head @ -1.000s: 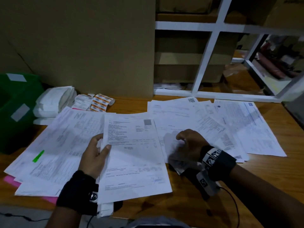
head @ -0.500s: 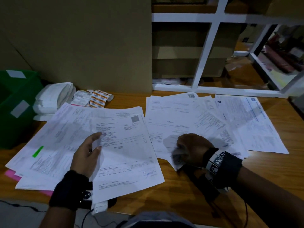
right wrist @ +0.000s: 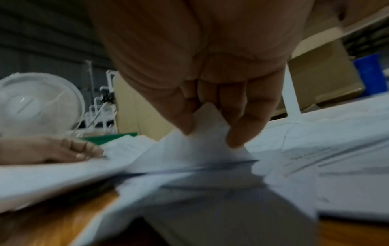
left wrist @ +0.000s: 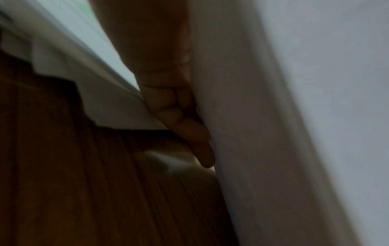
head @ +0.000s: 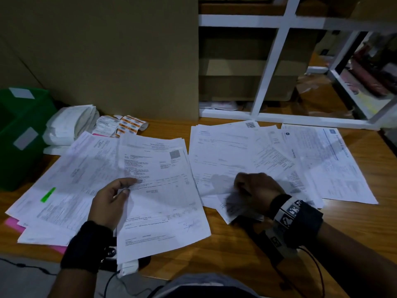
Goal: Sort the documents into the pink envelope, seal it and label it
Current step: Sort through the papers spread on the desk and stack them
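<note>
still sorting imo. left hand (head: 111, 201) pinches a sheet (head: 159, 190) edge, right hand (head: 253, 190) pinches a folded slip (head: 231, 208) right of it. pink envelope (head: 12, 224) sits buried left of the sheet, pull it out next.

Wooden table (head: 225, 250) carries scattered papers (head: 236, 151), pink envelope (head: 12, 224).

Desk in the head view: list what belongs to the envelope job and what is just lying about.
Job:
- pink envelope, under the left pile
- sheet held by left hand
- papers pinched by right hand
- right spread

Lying about:
- green bin
- sticker roll
- white bundle
- cardboard box
</note>
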